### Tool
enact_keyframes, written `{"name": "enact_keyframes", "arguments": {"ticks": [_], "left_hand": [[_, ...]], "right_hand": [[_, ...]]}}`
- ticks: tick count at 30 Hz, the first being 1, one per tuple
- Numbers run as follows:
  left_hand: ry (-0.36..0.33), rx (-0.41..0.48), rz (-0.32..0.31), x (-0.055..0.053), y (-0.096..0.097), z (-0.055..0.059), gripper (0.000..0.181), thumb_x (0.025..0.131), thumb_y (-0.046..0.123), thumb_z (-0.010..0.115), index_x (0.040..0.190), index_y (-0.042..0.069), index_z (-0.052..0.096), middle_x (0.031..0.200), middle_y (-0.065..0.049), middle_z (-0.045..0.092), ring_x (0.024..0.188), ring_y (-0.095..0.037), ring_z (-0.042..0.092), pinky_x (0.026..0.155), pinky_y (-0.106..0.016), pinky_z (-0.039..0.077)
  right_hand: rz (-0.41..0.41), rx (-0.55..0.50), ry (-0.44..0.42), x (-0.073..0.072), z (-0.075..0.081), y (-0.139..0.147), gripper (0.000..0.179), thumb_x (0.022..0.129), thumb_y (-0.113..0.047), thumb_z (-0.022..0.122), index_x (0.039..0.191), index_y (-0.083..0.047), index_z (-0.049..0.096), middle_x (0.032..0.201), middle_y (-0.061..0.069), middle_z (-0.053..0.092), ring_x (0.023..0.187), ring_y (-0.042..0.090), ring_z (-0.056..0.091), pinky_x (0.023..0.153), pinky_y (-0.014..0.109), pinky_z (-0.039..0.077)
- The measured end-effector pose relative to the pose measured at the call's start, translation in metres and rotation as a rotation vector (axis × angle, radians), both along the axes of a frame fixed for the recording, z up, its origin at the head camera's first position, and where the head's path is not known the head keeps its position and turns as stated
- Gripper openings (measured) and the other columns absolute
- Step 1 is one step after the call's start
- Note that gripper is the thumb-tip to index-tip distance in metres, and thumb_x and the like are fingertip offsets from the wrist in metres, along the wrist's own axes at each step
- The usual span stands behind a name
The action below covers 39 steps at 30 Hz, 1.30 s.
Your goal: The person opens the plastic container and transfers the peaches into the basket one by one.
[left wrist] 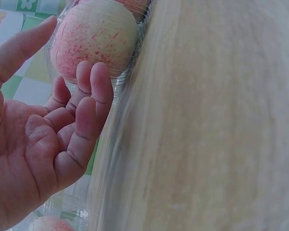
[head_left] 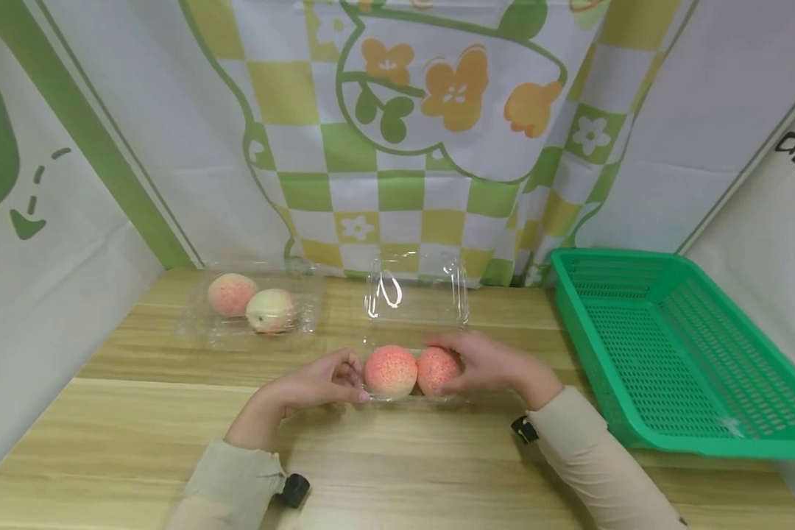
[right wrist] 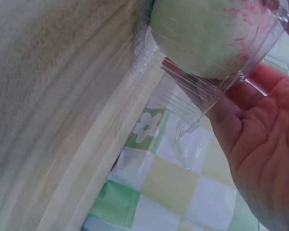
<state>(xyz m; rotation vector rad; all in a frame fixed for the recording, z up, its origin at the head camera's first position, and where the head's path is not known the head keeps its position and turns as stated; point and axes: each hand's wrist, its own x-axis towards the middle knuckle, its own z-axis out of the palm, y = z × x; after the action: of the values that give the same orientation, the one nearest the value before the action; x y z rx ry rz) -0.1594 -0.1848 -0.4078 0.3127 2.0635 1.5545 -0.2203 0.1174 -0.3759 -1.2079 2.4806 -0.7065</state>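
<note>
A clear plastic clamshell box point(head_left: 465, 296) sits in the middle of the table, its lid standing up at the back. Two pink-and-cream peaches lie side by side in its base, a left peach point(head_left: 391, 372) and a right peach point(head_left: 436, 370). My right hand point(head_left: 486, 362) grips the right peach, thumb at its front and fingers over its back. Beside the box's left end is my left hand point(head_left: 319, 379), holding nothing, its fingers loosely bent. In the left wrist view, the left hand's fingertips point(left wrist: 101, 74) are right at the box's clear wall.
Another clear box point(head_left: 202, 324) stands at the back left with two peaches point(head_left: 271, 309) in it. To the right is a green plastic basket point(head_left: 592, 368) with slotted walls. A checked, flower-patterned curtain point(head_left: 397, 191) hangs along the table's back edge.
</note>
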Motion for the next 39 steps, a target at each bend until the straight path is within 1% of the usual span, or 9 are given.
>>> {"name": "enact_keyframes", "arguments": {"ticks": [3, 8, 11, 19, 27, 33, 39], "left_hand": [[0.002, 0.006, -0.002, -0.0002, -0.0004, 0.0000, 0.039, 0.088, 0.013, 0.074, 0.112, 0.001, 0.046, 0.095, -0.006, 0.058, 0.082, -0.020, 0.055, 0.065, -0.027, 0.046], [0.006, 0.014, -0.006, -0.0005, -0.0005, -0.0008, 0.039, 0.088, 0.013, 0.074, 0.112, 0.000, 0.046, 0.094, -0.006, 0.059, 0.081, -0.019, 0.055, 0.065, -0.026, 0.046], [0.009, 0.017, -0.009, -0.0004, -0.0004, -0.0014, 0.039, 0.088, 0.013, 0.074, 0.112, 0.000, 0.046, 0.093, -0.006, 0.059, 0.081, -0.019, 0.055, 0.064, -0.026, 0.047], [0.003, 0.026, -0.007, 0.0007, 0.0002, -0.0013, 0.038, 0.087, 0.012, 0.074, 0.110, 0.001, 0.046, 0.092, -0.005, 0.058, 0.080, -0.019, 0.054, 0.064, -0.025, 0.046], [0.007, 0.014, -0.006, 0.0001, 0.0007, -0.0010, 0.036, 0.088, 0.012, 0.073, 0.109, 0.002, 0.046, 0.092, -0.005, 0.057, 0.082, -0.019, 0.054, 0.064, -0.026, 0.045], [0.010, 0.010, -0.009, -0.0001, 0.0009, -0.0012, 0.037, 0.087, 0.012, 0.074, 0.109, 0.002, 0.046, 0.091, -0.005, 0.057, 0.080, -0.018, 0.053, 0.064, -0.025, 0.045], [0.011, 0.013, -0.015, -0.0005, 0.0003, -0.0013, 0.037, 0.088, 0.013, 0.074, 0.108, 0.002, 0.045, 0.091, -0.005, 0.056, 0.079, -0.018, 0.052, 0.064, -0.025, 0.044]], "right_hand": [[0.010, 0.004, 0.006, -0.0015, 0.0001, -0.0019, 0.069, 0.079, -0.021, 0.083, 0.137, 0.002, 0.053, 0.130, 0.013, 0.064, 0.112, 0.021, 0.063, 0.092, 0.032, 0.054], [-0.004, -0.007, -0.030, -0.0018, 0.0005, -0.0022, 0.067, 0.078, -0.021, 0.084, 0.135, 0.002, 0.055, 0.127, 0.010, 0.065, 0.108, 0.018, 0.064, 0.088, 0.028, 0.054], [-0.008, -0.018, -0.040, -0.0016, -0.0002, -0.0011, 0.067, 0.078, -0.020, 0.084, 0.135, 0.002, 0.055, 0.127, 0.010, 0.065, 0.107, 0.018, 0.064, 0.087, 0.028, 0.054], [0.002, -0.051, -0.002, -0.0031, -0.0043, 0.0016, 0.065, 0.077, -0.021, 0.084, 0.133, 0.000, 0.058, 0.126, 0.009, 0.066, 0.106, 0.018, 0.064, 0.087, 0.028, 0.054], [0.006, -0.080, 0.023, -0.0043, -0.0047, 0.0035, 0.064, 0.076, -0.022, 0.085, 0.130, -0.001, 0.059, 0.123, 0.008, 0.067, 0.106, 0.018, 0.063, 0.087, 0.029, 0.055], [0.004, -0.101, 0.031, -0.0036, -0.0039, 0.0042, 0.064, 0.076, -0.023, 0.086, 0.130, -0.001, 0.059, 0.124, 0.009, 0.066, 0.107, 0.020, 0.063, 0.087, 0.030, 0.055], [-0.004, -0.118, 0.015, -0.0033, -0.0029, 0.0047, 0.064, 0.077, -0.020, 0.085, 0.131, 0.000, 0.058, 0.126, 0.012, 0.065, 0.108, 0.023, 0.063, 0.086, 0.029, 0.055]]}}
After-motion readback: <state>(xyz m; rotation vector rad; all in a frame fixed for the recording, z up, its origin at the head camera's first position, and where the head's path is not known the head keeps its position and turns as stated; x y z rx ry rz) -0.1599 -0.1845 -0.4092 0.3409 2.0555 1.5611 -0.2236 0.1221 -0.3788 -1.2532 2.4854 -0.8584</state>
